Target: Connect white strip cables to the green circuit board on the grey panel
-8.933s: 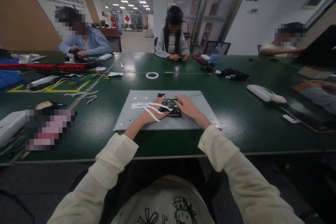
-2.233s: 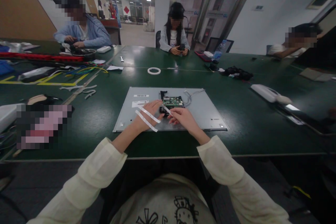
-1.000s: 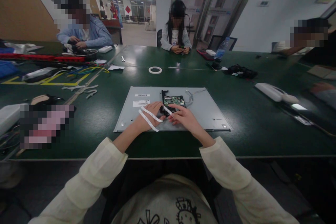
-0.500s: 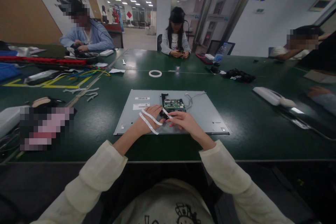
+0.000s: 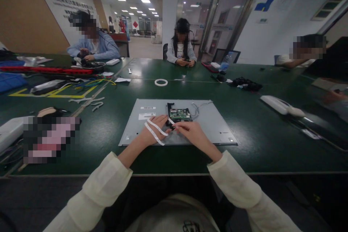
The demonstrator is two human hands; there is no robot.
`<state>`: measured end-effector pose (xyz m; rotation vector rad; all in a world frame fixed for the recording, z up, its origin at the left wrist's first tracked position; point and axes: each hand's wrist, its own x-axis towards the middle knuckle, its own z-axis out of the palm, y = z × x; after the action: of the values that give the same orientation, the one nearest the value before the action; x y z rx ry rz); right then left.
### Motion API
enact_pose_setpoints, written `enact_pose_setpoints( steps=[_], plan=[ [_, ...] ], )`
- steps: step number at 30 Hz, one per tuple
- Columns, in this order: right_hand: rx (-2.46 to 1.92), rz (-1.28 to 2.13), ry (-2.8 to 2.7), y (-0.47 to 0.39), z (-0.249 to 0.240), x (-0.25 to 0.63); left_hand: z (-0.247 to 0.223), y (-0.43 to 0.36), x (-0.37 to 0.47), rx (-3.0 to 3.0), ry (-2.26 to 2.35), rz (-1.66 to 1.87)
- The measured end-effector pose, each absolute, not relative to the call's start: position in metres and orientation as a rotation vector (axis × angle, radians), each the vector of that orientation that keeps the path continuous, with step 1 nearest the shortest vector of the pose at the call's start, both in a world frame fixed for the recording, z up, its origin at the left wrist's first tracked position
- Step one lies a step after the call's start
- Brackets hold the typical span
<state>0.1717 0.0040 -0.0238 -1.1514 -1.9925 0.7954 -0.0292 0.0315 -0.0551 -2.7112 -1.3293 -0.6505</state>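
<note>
A green circuit board (image 5: 179,113) in a black bracket (image 5: 170,107) sits on a flat grey metal panel (image 5: 214,127). My left hand (image 5: 152,130) grips the bracket's near left corner, fingers along its side and thumb in front. Two white tape strips (image 5: 154,133) lie across the back of that hand. In a pinch between thumb and fingers, my right hand (image 5: 191,132) holds the end of another short white tape strip (image 5: 171,120), which reaches over the bracket's near left corner. Grey cables (image 5: 195,109) run from the board's right side across the panel.
Beyond the panel lie a white tape roll (image 5: 161,82) and a small wrench (image 5: 129,71). Cables, a red strip (image 5: 49,69) and a blue bin (image 5: 11,81) crowd the left. At right is a long white device (image 5: 276,105). Several people sit around the green table (image 5: 233,159).
The whole view has shifted slightly, with the scene sitting lower. My right fingers have drawn closer together on the tape strip. My left hand stays at the bracket.
</note>
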Motion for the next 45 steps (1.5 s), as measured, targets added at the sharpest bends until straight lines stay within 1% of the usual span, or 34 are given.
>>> enact_pose_setpoints(
  steps=[3,6,9,14,23,31,45],
  plan=[
    [-1.102,0.328,-2.156,0.001,-0.018,0.174,-0.056,0.031,-0.030,-2.707,-1.335,-0.661],
    [-0.953,0.037,-2.366,-0.001,-0.017,0.179,-0.057,0.031,-0.030,-2.706,-1.340,-0.652],
    [-0.822,-0.144,-2.542,-0.001,-0.020,0.185,-0.057,0.031,-0.030,-2.703,-1.348,-0.631],
    [-0.725,-0.349,-2.694,-0.002,-0.024,0.189,-0.053,0.029,-0.030,-2.710,-1.323,-0.632],
    [-0.716,-0.268,-2.759,-0.001,-0.030,0.190,-0.053,0.027,-0.030,-2.704,-1.320,-0.636],
    [-0.860,0.011,-2.729,-0.024,-0.024,0.197,-0.056,0.027,-0.030,-2.691,-1.327,-0.672],
    [-0.890,-0.113,-2.706,-0.046,-0.022,0.187,-0.052,0.025,-0.029,-2.699,-1.337,-0.663]
  ],
)
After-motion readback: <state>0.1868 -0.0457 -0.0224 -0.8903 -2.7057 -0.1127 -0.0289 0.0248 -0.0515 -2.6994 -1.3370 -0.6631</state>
